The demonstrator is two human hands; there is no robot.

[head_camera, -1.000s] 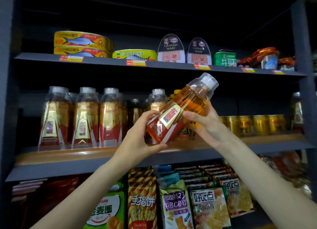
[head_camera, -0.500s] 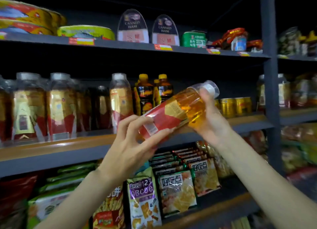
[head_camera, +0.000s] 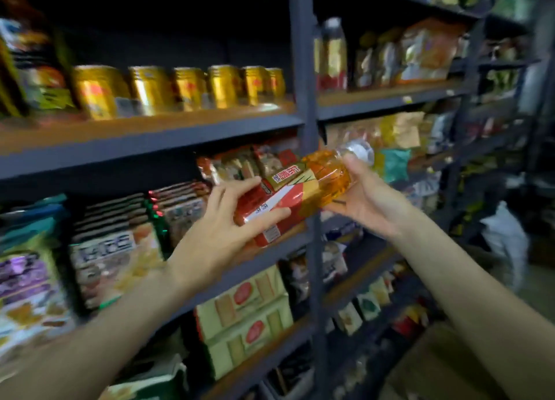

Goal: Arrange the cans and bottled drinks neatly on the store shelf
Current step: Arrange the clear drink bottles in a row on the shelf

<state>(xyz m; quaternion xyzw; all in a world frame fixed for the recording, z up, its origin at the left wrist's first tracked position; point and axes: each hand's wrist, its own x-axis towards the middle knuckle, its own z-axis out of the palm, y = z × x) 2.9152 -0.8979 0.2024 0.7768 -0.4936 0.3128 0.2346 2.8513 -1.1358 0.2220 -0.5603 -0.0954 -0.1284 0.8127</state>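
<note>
A clear bottle of amber drink (head_camera: pixel 303 186) with a red and gold label and a clear cap lies nearly sideways in front of the shelves, cap to the right. My left hand (head_camera: pixel 222 231) grips its labelled lower end. Near the neck, my right hand (head_camera: pixel 369 198) holds the upper part, thumb by the cap. Several gold cans (head_camera: pixel 186 89) stand in a row on the wooden shelf board (head_camera: pixel 150 126) above. Another bottle of the same kind (head_camera: pixel 332 54) stands on the neighbouring shelf to the right.
A dark metal upright (head_camera: pixel 303 99) splits the two shelf bays just behind the bottle. Snack packets (head_camera: pixel 114 249) and green biscuit boxes (head_camera: pixel 246 315) fill the lower shelves. Bagged goods (head_camera: pixel 420 51) crowd the right bay. A cardboard box (head_camera: pixel 444 366) sits low at right.
The view has swung right and down, so the bottle row has left the frame. The held bottle has tipped flatter and dropped below the can shelf, both hands still on it.
</note>
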